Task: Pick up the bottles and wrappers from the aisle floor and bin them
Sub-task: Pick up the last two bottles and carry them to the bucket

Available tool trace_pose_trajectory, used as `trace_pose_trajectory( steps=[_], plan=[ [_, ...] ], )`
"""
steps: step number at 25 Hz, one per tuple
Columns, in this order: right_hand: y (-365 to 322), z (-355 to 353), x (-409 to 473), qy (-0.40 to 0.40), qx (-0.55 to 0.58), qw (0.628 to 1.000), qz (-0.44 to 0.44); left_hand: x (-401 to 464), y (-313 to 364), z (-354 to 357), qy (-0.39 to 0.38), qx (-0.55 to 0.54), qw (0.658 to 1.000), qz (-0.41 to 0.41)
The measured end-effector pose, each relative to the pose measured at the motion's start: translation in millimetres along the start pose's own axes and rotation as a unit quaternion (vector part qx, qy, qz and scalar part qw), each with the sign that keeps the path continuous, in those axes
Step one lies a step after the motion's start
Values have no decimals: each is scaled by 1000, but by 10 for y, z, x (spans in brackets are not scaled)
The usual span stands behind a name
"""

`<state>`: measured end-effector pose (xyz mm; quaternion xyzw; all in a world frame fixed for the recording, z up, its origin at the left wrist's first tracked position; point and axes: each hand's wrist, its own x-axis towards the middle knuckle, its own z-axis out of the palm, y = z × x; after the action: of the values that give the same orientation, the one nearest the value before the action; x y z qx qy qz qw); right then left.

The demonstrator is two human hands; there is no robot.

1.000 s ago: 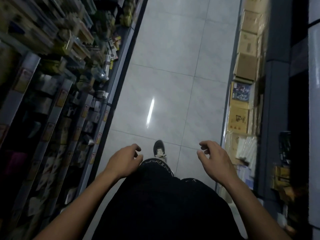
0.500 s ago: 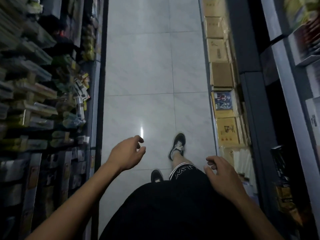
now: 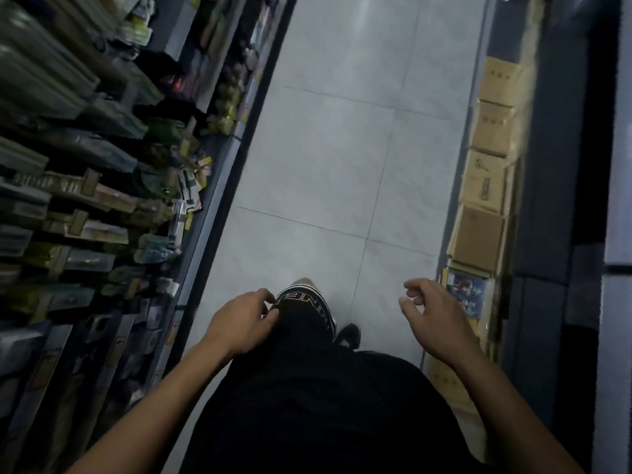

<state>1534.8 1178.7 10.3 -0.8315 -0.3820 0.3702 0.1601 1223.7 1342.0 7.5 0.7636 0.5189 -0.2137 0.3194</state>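
No bottle, wrapper or bin shows on the stretch of grey tiled aisle floor (image 3: 342,148) in the head view. My left hand (image 3: 241,319) hangs in front of my black shorts, fingers loosely curled and holding nothing, touching the hem at my raised knee. My right hand (image 3: 432,319) hovers to the right of my body with its fingers apart and empty. A dark shoe (image 3: 349,335) shows on the floor between my hands.
Stocked shelves of packaged goods (image 3: 113,186) line the left side of the aisle. A row of cardboard boxes (image 3: 485,186) stands along the right edge, beside a dark shelf unit (image 3: 554,200). The tiled lane runs straight ahead between them.
The view has swung and advanced along the aisle. My legs have swapped stride, one knee now raised. Both hands stay empty in front of me; the right has lifted slightly.
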Motion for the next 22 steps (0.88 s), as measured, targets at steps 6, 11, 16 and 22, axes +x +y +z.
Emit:
trace_pose_trajectory(
  steps=[6,11,16,22],
  plan=[
    [-651,-505,1534,-5,-33,999,-21,1099,86,-820,-7,-19,999,-25],
    [-1069,-892,2280,12,-3,1000,-3,2137,488,-1845,3,6,1000,25],
    [-1057,-1281,2815,33,39,998,29,3115,1087,-2705,12,41,996,77],
    [-765,-1941,3687,43,73,994,74,4301,2142,-3360,7,80,991,104]
  ],
)
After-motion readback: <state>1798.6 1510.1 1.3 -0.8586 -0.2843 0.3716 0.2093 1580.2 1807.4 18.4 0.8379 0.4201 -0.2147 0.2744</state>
